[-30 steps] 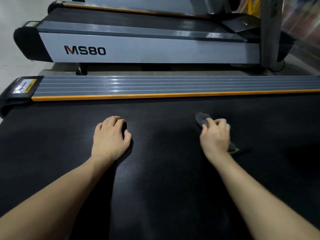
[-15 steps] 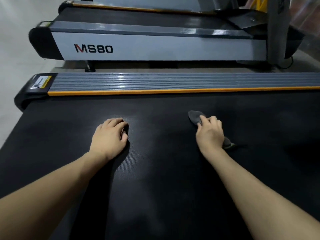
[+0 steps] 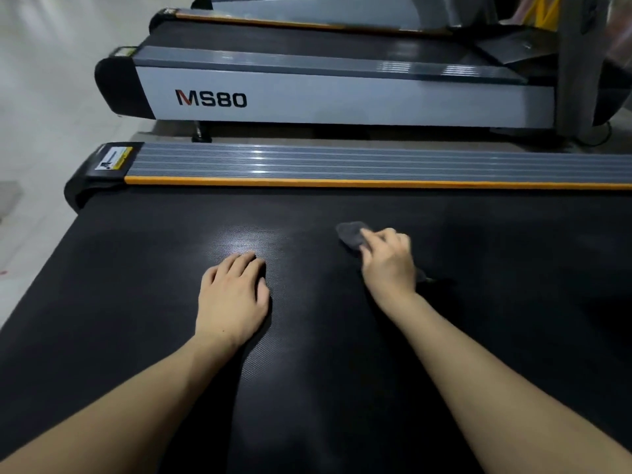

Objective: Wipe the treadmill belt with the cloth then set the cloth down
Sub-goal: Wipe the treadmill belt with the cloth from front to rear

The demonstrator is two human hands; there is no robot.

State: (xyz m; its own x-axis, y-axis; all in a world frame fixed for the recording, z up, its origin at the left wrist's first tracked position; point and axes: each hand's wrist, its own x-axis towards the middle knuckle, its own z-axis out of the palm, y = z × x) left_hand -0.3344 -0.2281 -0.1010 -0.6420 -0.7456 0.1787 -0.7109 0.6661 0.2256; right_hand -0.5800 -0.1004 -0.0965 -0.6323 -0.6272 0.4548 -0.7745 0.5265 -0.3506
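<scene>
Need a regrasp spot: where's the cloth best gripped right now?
Take the cloth by its far bunched end, which sticks out beyond the right hand, coming from above. It lies flat on the belt; that raised fold looks the easiest part to pinch.

Pale glossy floor (image 3: 44, 107) at left. Beyond, a second treadmill (image 3: 342, 97) marked MS80, side panel white-grey. Farther back, a third treadmill (image 3: 307, 8), with a grey upright post (image 3: 578, 63) at right.

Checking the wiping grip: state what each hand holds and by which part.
The right hand holds the dark grey cloth around its middle, both ends sticking out, against the black textured treadmill belt. The left hand rests on the belt, holding nothing.
</scene>
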